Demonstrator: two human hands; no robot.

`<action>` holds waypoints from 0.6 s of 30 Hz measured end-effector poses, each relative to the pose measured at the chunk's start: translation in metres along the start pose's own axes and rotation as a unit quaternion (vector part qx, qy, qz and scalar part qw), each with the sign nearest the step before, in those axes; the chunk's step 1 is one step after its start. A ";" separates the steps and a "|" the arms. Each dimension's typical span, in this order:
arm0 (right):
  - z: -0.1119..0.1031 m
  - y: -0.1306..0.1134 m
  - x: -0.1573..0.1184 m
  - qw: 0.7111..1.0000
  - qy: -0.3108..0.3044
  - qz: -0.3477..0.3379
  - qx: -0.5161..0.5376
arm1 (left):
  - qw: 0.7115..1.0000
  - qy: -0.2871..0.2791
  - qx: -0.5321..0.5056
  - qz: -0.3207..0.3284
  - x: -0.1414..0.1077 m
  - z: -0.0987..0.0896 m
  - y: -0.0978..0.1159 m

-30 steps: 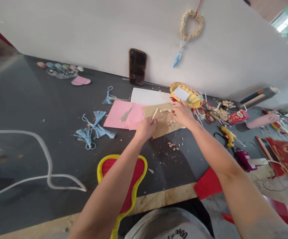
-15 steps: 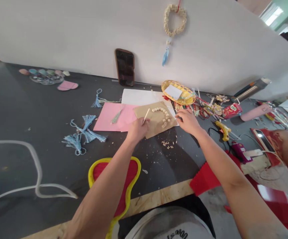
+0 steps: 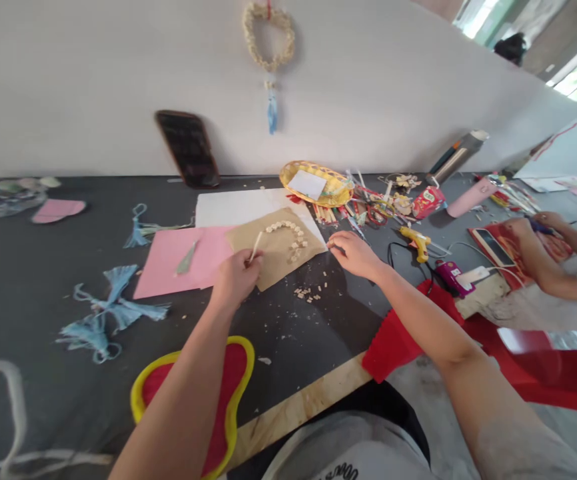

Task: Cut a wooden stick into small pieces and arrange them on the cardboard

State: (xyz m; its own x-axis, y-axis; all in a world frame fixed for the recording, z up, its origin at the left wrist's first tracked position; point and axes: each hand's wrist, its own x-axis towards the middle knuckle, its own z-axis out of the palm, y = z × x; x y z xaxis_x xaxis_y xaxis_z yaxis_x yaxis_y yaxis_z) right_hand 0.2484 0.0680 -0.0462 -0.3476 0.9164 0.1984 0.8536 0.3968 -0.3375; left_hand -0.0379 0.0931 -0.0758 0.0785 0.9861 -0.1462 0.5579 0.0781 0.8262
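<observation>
My left hand (image 3: 238,277) is closed round a thin pale stick (image 3: 255,247), which points up over the left part of a brown paper sheet (image 3: 273,267). On this sheet a curved row of small cream pieces (image 3: 296,231) forms an open arc. My right hand (image 3: 356,257) is just off the sheet's right corner, thumb and fingertips drawn together; whatever they pinch is too small to make out. Several loose small pieces (image 3: 308,294) lie on the dark table below the sheet. Pink paper (image 3: 163,263) and white paper (image 3: 238,208) lie partly under the brown sheet.
Behind are a yellow basket (image 3: 341,193) and a leaning phone (image 3: 188,150). Blue tassels (image 3: 118,303) lie left. A yellow glue gun (image 3: 415,242) with a cord lies right, near a co-worker's hands (image 3: 518,230). A beaded heart (image 3: 269,63) hangs on the wall.
The view has turned right, so the table's things sit further left in the picture. My right hand's fingers have come closer together beside the paper; my left still holds the stick.
</observation>
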 end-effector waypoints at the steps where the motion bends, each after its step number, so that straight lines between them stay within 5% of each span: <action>1: -0.001 0.003 -0.006 1.000 -0.002 0.006 0.007 | 1.000 0.002 0.006 -0.009 0.000 -0.001 0.001; 11: -0.023 0.019 -0.058 0.997 0.029 0.044 0.055 | 0.993 0.027 0.111 0.017 0.000 0.000 0.003; 18: -0.032 0.039 -0.047 0.991 0.051 0.091 0.089 | 0.985 0.034 0.165 0.030 -0.002 0.001 0.008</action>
State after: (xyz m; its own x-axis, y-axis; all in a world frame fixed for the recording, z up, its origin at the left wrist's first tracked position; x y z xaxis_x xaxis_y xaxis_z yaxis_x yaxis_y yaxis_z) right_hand 0.3108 0.0388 -0.0393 -0.1453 0.9671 0.2088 0.8134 0.2369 -0.5313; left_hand -0.0331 0.0914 -0.0694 0.0695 0.9960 -0.0561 0.7932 -0.0211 0.6086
